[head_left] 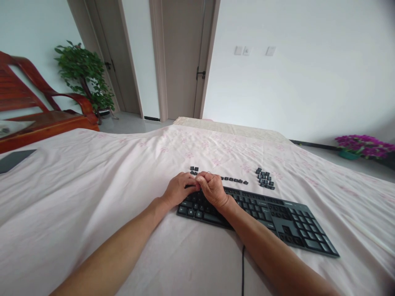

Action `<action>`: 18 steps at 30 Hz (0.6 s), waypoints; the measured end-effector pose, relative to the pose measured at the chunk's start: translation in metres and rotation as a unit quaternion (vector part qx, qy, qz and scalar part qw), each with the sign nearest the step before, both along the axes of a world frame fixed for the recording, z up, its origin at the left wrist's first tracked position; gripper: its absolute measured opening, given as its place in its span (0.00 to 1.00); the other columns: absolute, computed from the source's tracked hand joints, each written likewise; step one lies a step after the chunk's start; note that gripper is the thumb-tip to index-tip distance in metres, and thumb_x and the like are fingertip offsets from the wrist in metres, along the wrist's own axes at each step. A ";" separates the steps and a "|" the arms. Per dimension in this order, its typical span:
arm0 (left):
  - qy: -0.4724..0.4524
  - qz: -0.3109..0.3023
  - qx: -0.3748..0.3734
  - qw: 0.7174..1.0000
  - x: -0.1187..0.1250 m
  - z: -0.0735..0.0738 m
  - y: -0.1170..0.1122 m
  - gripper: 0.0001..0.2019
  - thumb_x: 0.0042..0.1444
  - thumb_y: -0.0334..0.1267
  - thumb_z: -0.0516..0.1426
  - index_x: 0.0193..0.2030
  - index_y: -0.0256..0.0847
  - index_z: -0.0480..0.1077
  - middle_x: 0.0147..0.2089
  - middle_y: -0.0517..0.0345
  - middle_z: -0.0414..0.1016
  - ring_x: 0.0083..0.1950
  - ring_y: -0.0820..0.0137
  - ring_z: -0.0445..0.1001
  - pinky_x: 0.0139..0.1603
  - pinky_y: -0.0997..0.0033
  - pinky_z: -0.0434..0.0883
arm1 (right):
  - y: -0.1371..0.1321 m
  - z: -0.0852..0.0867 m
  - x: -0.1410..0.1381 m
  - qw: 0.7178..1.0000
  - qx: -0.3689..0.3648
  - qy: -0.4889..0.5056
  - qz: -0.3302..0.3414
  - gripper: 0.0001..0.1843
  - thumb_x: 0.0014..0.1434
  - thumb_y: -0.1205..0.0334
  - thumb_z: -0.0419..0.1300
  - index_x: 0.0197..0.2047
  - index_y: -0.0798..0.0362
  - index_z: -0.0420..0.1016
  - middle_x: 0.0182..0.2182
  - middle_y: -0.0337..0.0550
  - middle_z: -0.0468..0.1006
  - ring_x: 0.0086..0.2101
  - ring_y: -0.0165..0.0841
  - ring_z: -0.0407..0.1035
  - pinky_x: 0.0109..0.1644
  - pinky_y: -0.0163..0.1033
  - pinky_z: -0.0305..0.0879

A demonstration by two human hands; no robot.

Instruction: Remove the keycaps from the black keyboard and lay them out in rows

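Observation:
A black computer keyboard (277, 209) lies at a slant on the cloth, with dark bare slots where several keys are off. My left hand (182, 189) is at its upper left corner, fingers bent and thumb pressed in towards them. Against its fingertips, my right hand (213, 190) is closed in a pinch over the top left keys. Whatever is between the fingers of either hand is too small or hidden to make out. Loose black keycaps (236, 180) form a row behind the keyboard, partly covered by my hands. More keycaps (265, 180) are grouped at the right.
A pale pink flowered cloth (129, 230) with folds covers the surface. The keyboard's black cable (242, 271) runs towards me. A dark flat object (15, 160) lies at the left edge. Beyond stand a wooden bench (46, 119), a green plant (82, 70) and purple flowers (364, 146).

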State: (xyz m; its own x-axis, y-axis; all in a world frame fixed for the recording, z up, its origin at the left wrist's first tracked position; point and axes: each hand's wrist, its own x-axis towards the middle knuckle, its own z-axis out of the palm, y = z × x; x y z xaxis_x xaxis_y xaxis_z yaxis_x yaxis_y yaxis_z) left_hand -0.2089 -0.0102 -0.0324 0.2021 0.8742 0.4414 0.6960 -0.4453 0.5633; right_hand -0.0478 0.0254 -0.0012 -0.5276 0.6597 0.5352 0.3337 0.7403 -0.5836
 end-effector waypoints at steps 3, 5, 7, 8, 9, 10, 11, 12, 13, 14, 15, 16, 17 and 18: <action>-0.016 -0.012 0.020 1.000 0.000 0.001 -0.001 0.07 0.57 0.43 0.58 0.32 0.47 0.76 0.38 0.62 0.76 0.42 0.69 0.70 0.45 0.70 0.65 | -0.001 -0.002 0.001 0.998 0.055 0.003 0.005 0.21 0.66 0.53 0.46 0.27 0.53 0.71 0.20 0.39 0.74 0.23 0.28 0.68 0.34 0.32 0.62; -0.024 -0.020 0.034 0.999 0.001 0.002 -0.003 0.08 0.58 0.43 0.57 0.33 0.47 0.76 0.38 0.62 0.76 0.42 0.69 0.71 0.45 0.70 0.66 | -0.002 -0.002 0.002 0.996 0.092 0.011 0.011 0.22 0.67 0.54 0.46 0.27 0.53 0.71 0.21 0.39 0.75 0.23 0.28 0.68 0.33 0.32 0.62; -0.029 -0.025 0.045 0.998 0.001 0.003 -0.004 0.09 0.59 0.44 0.56 0.34 0.47 0.76 0.39 0.62 0.76 0.43 0.69 0.71 0.46 0.70 0.66 | -0.003 -0.001 0.002 0.992 0.125 0.015 0.012 0.22 0.67 0.56 0.45 0.27 0.53 0.71 0.21 0.40 0.76 0.23 0.28 0.68 0.32 0.32 0.62; -0.028 -0.027 0.048 0.998 0.001 0.004 -0.005 0.09 0.59 0.45 0.56 0.35 0.47 0.76 0.39 0.62 0.76 0.43 0.69 0.71 0.46 0.70 0.66 | -0.004 -0.001 0.002 0.990 0.140 0.014 0.013 0.22 0.67 0.55 0.45 0.27 0.53 0.71 0.21 0.40 0.76 0.23 0.28 0.68 0.32 0.32 0.61; -0.026 -0.027 0.049 0.998 0.002 0.004 -0.005 0.10 0.59 0.46 0.55 0.35 0.46 0.76 0.39 0.61 0.76 0.43 0.69 0.71 0.46 0.70 0.66 | -0.004 -0.002 0.002 0.988 0.155 0.009 0.014 0.22 0.68 0.55 0.45 0.27 0.53 0.71 0.21 0.40 0.76 0.23 0.28 0.68 0.32 0.32 0.61; -0.022 -0.026 0.050 0.998 0.002 0.004 -0.006 0.11 0.60 0.47 0.55 0.35 0.46 0.76 0.39 0.61 0.76 0.43 0.69 0.71 0.46 0.70 0.66 | -0.004 -0.002 0.002 0.985 0.170 0.005 0.017 0.23 0.68 0.55 0.45 0.27 0.54 0.71 0.22 0.40 0.76 0.24 0.28 0.68 0.32 0.32 0.61; -0.018 -0.024 0.050 0.998 0.002 0.004 -0.006 0.13 0.60 0.48 0.54 0.34 0.46 0.76 0.39 0.61 0.76 0.42 0.69 0.71 0.46 0.70 0.66 | -0.004 -0.002 0.002 0.983 0.184 0.000 0.020 0.23 0.68 0.54 0.44 0.27 0.54 0.71 0.22 0.41 0.76 0.24 0.28 0.68 0.31 0.32 0.61; -0.013 -0.021 0.049 0.999 0.002 0.004 -0.007 0.14 0.60 0.48 0.53 0.34 0.46 0.75 0.38 0.61 0.76 0.42 0.69 0.71 0.45 0.70 0.66 | -0.003 -0.002 0.002 0.980 0.197 -0.005 0.024 0.23 0.68 0.54 0.44 0.27 0.54 0.71 0.22 0.41 0.76 0.24 0.28 0.68 0.31 0.32 0.60; -0.007 -0.019 0.047 0.999 0.001 0.003 -0.007 0.15 0.61 0.49 0.52 0.33 0.45 0.75 0.38 0.61 0.76 0.42 0.69 0.71 0.45 0.70 0.66 | -0.003 -0.003 0.002 0.977 0.209 -0.011 0.030 0.23 0.68 0.54 0.44 0.27 0.54 0.71 0.22 0.41 0.76 0.24 0.28 0.68 0.30 0.32 0.60; -0.002 -0.018 0.045 0.999 0.001 0.002 -0.007 0.15 0.62 0.49 0.51 0.34 0.45 0.75 0.38 0.60 0.75 0.42 0.69 0.71 0.45 0.70 0.66 | -0.003 -0.003 0.002 0.974 0.221 -0.016 0.036 0.23 0.68 0.54 0.44 0.27 0.54 0.71 0.22 0.41 0.76 0.23 0.28 0.68 0.30 0.33 0.60; 0.004 -0.017 0.043 0.999 0.000 0.001 -0.007 0.16 0.62 0.50 0.50 0.35 0.45 0.74 0.38 0.60 0.75 0.42 0.69 0.71 0.45 0.70 0.66 | -0.003 -0.002 0.001 0.971 0.234 -0.021 0.044 0.23 0.68 0.54 0.44 0.28 0.54 0.72 0.22 0.41 0.76 0.23 0.28 0.67 0.30 0.33 0.60; 0.011 -0.017 0.041 0.999 0.000 0.000 -0.007 0.17 0.63 0.50 0.48 0.35 0.44 0.74 0.37 0.60 0.75 0.42 0.69 0.71 0.44 0.70 0.66 | -0.003 -0.002 0.001 0.968 0.246 -0.024 0.052 0.23 0.68 0.54 0.45 0.28 0.54 0.72 0.22 0.41 0.76 0.23 0.28 0.67 0.30 0.33 0.59; 0.020 -0.016 0.039 0.999 0.000 0.000 -0.007 0.19 0.63 0.51 0.47 0.35 0.44 0.73 0.36 0.59 0.74 0.41 0.69 0.71 0.43 0.70 0.66 | -0.003 -0.001 0.000 0.965 0.256 -0.025 0.058 0.23 0.68 0.53 0.45 0.29 0.54 0.72 0.22 0.42 0.75 0.23 0.28 0.67 0.30 0.33 0.59; 0.028 -0.014 0.036 0.999 0.000 0.000 -0.006 0.19 0.63 0.52 0.47 0.34 0.43 0.73 0.35 0.59 0.74 0.40 0.68 0.70 0.42 0.70 0.66 | -0.003 0.000 0.000 0.963 0.262 -0.024 0.064 0.23 0.68 0.52 0.45 0.29 0.54 0.72 0.22 0.42 0.75 0.24 0.29 0.67 0.30 0.34 0.59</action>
State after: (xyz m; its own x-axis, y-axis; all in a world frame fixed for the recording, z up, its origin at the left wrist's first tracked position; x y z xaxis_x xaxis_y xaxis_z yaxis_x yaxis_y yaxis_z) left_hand -0.2092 -0.0166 -0.0329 0.2519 0.8348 0.4896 0.7122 -0.5025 0.4902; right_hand -0.0479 0.0224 -0.0016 -0.6198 0.2345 0.7489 0.2376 0.9656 -0.1057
